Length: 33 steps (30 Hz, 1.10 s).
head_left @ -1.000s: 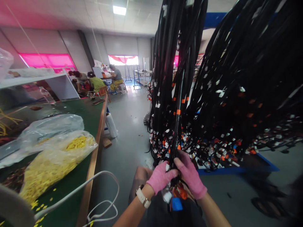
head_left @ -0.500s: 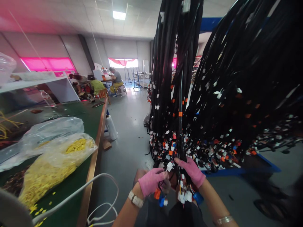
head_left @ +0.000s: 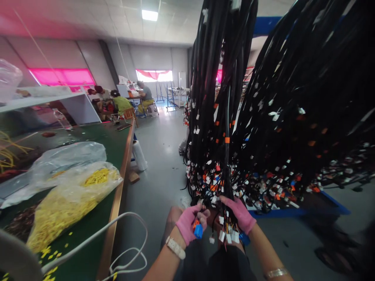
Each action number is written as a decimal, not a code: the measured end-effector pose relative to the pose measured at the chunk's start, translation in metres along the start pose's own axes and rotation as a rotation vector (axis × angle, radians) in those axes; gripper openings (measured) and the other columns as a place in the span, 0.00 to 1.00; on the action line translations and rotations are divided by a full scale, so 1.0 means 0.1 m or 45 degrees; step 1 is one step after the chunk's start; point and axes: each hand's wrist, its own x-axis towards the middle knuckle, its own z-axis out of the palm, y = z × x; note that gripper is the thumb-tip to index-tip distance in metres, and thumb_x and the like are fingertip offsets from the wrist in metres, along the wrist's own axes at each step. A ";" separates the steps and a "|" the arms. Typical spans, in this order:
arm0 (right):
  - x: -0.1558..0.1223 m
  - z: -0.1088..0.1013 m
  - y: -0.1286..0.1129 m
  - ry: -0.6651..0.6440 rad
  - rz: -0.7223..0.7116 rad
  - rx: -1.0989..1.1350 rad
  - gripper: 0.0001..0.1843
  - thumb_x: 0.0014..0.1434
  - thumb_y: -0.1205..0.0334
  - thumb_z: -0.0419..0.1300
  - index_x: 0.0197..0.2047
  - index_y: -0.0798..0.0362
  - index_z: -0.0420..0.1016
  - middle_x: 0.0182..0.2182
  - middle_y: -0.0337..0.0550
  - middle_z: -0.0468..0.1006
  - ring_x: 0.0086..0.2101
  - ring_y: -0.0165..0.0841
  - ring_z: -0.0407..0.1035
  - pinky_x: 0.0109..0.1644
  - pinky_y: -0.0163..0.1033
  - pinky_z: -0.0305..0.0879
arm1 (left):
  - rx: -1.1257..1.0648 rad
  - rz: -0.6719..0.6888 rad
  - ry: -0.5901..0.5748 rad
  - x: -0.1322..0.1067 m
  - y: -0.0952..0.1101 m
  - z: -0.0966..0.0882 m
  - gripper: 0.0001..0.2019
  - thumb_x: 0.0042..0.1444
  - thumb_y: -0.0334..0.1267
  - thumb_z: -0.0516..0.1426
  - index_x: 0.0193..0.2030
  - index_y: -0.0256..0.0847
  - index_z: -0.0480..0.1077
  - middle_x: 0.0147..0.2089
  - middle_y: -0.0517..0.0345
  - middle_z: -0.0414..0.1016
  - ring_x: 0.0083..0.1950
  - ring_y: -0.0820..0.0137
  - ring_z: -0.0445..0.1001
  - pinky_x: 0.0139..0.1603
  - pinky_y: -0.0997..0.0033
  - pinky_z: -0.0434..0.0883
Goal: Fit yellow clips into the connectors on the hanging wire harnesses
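In pink gloves, both of my hands are low in the middle of the head view. My left hand (head_left: 189, 224) is curled closed around connectors on thin wires; a blue connector (head_left: 198, 231) and a bit of orange show below its fingers. My right hand (head_left: 240, 214) is wrapped around the lower end of a black wire harness (head_left: 227, 183), whose upper part hangs among others. Below that hand dangle white connectors (head_left: 233, 236) on thin coloured wires, with another blue connector (head_left: 244, 238) beside them. The fingers behind the harness are hidden.
Thick bundles of black harnesses (head_left: 293, 97) hang at the right above a blue-edged tray (head_left: 334, 207). On the left, a green table (head_left: 84, 238) bears a plastic bag of yellow pieces (head_left: 67, 207). A white cable (head_left: 96, 234) loops off its edge. People sit at the back.
My left hand has turned and closed more, lifting the blue and orange connectors up against the palm. A white connector now hangs between the hands. My right hand keeps its hold.
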 end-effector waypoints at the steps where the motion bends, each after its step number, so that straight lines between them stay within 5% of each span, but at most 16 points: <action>1: 0.00 0.02 -0.01 0.003 -0.003 0.006 0.19 0.40 0.49 0.68 0.30 0.56 0.77 0.25 0.45 0.80 0.29 0.38 0.73 0.33 0.40 0.69 | -0.040 0.011 -0.003 0.00 0.01 0.02 0.13 0.62 0.38 0.47 0.28 0.34 0.60 0.22 0.62 0.64 0.15 0.86 0.59 0.19 0.87 0.63; 10: -0.11 0.04 0.00 -0.136 -0.006 0.129 0.18 0.40 0.52 0.69 0.31 0.57 0.78 0.32 0.48 0.81 0.36 0.41 0.73 0.42 0.42 0.68 | -0.095 0.161 0.087 0.01 0.05 0.04 0.13 0.61 0.42 0.48 0.29 0.36 0.60 0.22 0.63 0.63 0.15 0.84 0.56 0.18 0.84 0.60; 14: -0.21 0.10 0.01 -0.172 0.093 0.272 0.19 0.46 0.49 0.65 0.36 0.56 0.77 0.28 0.46 0.80 0.30 0.40 0.74 0.38 0.45 0.68 | 0.691 0.497 0.036 0.03 -0.10 0.03 0.15 0.52 0.48 0.57 0.32 0.37 0.63 0.26 0.61 0.66 0.20 0.80 0.59 0.20 0.81 0.59; 17: -0.29 0.18 0.03 -0.190 0.111 0.396 0.20 0.50 0.52 0.63 0.44 0.54 0.74 0.35 0.47 0.80 0.33 0.39 0.74 0.41 0.45 0.68 | 1.278 0.774 -0.022 0.05 -0.21 0.01 0.17 0.43 0.41 0.64 0.36 0.36 0.64 0.32 0.61 0.68 0.30 0.77 0.64 0.30 0.79 0.63; 21: -0.37 0.22 0.05 -0.160 0.072 0.418 0.22 0.49 0.55 0.65 0.46 0.53 0.71 0.38 0.47 0.80 0.36 0.40 0.74 0.40 0.44 0.68 | 1.474 0.738 -0.029 0.12 -0.29 -0.06 0.30 0.37 0.29 0.64 0.49 0.37 0.59 0.37 0.60 0.69 0.36 0.73 0.66 0.35 0.76 0.65; 26: -0.35 0.11 0.09 -0.115 0.045 0.022 0.21 0.47 0.54 0.65 0.44 0.53 0.71 0.34 0.45 0.80 0.32 0.37 0.73 0.38 0.42 0.68 | 1.435 0.630 0.007 0.16 -0.23 -0.12 0.17 0.37 0.26 0.56 0.38 0.35 0.66 0.30 0.62 0.68 0.31 0.74 0.66 0.31 0.76 0.64; 30: -0.33 -0.03 0.13 -0.078 0.010 -0.588 0.18 0.47 0.53 0.63 0.39 0.54 0.75 0.31 0.43 0.79 0.33 0.37 0.71 0.38 0.40 0.67 | 1.257 0.510 0.049 0.12 -0.14 -0.13 0.11 0.39 0.32 0.57 0.33 0.36 0.65 0.20 0.65 0.64 0.20 0.76 0.62 0.22 0.77 0.60; 33: -0.34 -0.13 0.16 -0.185 0.046 -0.767 0.20 0.50 0.48 0.58 0.39 0.55 0.76 0.28 0.41 0.78 0.29 0.34 0.69 0.34 0.36 0.65 | 1.227 0.533 0.050 0.10 -0.09 -0.14 0.09 0.41 0.37 0.58 0.29 0.36 0.64 0.18 0.66 0.62 0.18 0.78 0.60 0.20 0.78 0.58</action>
